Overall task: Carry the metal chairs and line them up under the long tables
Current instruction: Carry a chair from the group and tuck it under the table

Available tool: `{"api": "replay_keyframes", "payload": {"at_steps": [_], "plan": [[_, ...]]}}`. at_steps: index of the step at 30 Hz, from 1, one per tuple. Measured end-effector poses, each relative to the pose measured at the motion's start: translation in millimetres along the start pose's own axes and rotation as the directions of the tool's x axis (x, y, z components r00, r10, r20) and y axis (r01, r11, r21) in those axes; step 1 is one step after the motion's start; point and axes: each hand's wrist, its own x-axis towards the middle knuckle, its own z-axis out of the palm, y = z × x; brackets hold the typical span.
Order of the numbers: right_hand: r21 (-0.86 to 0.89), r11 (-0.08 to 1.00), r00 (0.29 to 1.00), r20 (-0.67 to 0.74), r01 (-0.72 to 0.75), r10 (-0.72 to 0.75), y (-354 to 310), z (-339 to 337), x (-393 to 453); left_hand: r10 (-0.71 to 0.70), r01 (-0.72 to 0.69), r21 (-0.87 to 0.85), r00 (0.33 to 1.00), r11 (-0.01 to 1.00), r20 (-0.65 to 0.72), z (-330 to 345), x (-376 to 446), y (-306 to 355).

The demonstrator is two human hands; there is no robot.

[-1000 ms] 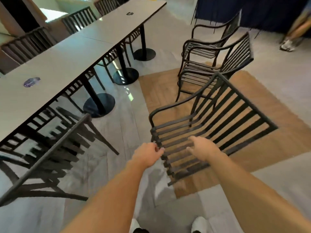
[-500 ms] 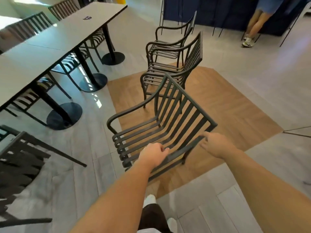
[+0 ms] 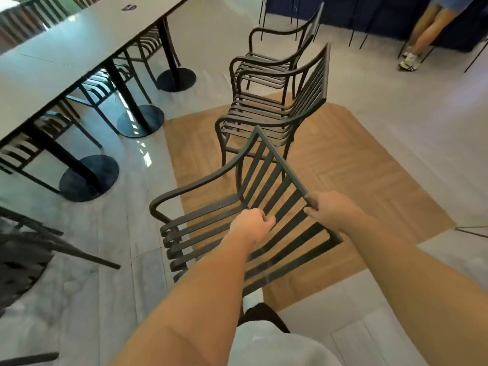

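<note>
A dark metal slatted armchair [image 3: 211,215] stands tilted in front of me, its seat facing left. My left hand [image 3: 252,227] grips a slat where the seat meets the back. My right hand [image 3: 330,210] holds the top rail of the backrest. Beyond it a stack of two or three like chairs [image 3: 274,112] stands on the wood-pattern floor, and another chair [image 3: 280,56] behind that. The long grey tables [image 3: 66,54] run along the left, with chairs tucked under them [image 3: 87,91].
Round black table bases [image 3: 88,178] stand along the floor on the left. Part of another dark chair [image 3: 29,249] lies at the lower left edge. A person's legs [image 3: 425,33] show at the top right by a dark blue wall. Thin chair legs [image 3: 472,231] poke in at right.
My right hand has moved from the seat slats up to the backrest's top rail and closed on it. The chair's back has tipped toward me, and my view has swung right.
</note>
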Motion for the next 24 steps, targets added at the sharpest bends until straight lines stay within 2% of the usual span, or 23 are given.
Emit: {"api": "replay_keyframes", "payload": {"at_steps": [6,11,14,19,21,24], "plan": [[0.004,0.996,0.996,0.006,0.093,-0.093,0.9,-46.5,80.7,-0.049,0.049,-0.028,0.998,0.998,-0.025,-25.8,58.1,26.7],[-0.065,0.963,0.964,0.064,0.261,-0.257,10.9,-71.5,137.2,-0.124,0.119,-0.147,0.992,0.982,-0.031,-26.8,85.9,37.5],[-0.113,0.925,0.929,0.128,0.363,-0.348,20.9,-78.7,177.5,-0.226,0.204,-0.198,0.969,0.959,-0.096,-13.2,97.7,44.8],[-0.225,0.792,0.822,0.207,0.568,-0.531,39.5,-90.2,235.4,-0.458,0.354,-0.400,0.866,0.845,-0.200,16.0,101.8,73.9],[-0.291,0.699,0.757,0.243,0.653,-0.606,45.6,-95.1,248.3,-0.546,0.420,-0.441,0.811,0.793,-0.209,31.7,98.4,93.8],[-0.322,0.568,0.652,0.327,0.758,-0.684,52.2,-102.8,259.9,-0.622,0.477,-0.502,0.765,0.722,-0.168,57.8,97.9,123.3]]}}
